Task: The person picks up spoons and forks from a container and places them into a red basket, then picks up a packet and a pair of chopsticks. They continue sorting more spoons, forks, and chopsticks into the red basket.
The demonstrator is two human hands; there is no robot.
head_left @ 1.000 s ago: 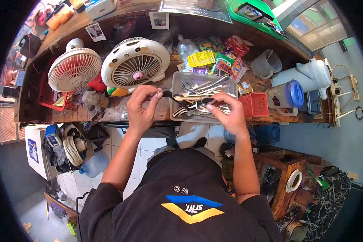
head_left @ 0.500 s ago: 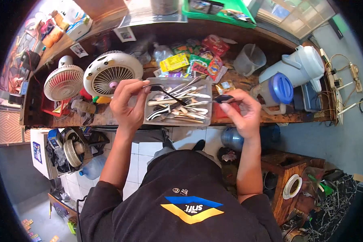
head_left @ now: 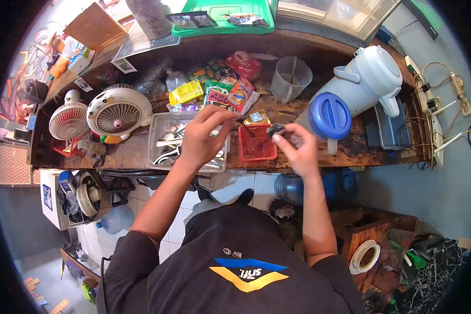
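Observation:
My left hand is above the right side of the cutlery tray, its fingers pinched on a slim dark-handled utensil that points over a small red basket. Whether it is a spoon or a fork is hidden by the fingers. Just right of that basket, my right hand pinches a dark, rounded piece that looks like the bowl of a spoon. Metal spoons, forks and other cutlery lie jumbled in the clear plastic tray, partly covered by my left hand and forearm.
Two fans, one of them round and white, stand left of the tray. Snack and seasoning packets are piled behind. A clear measuring jug, a blue-lidded pitcher and a white thermos stand on the right.
The view has shifted right, so the tray appears further left. My left hand has moved right, from the tray's left edge to its right side near the red basket, still pinching the utensil.

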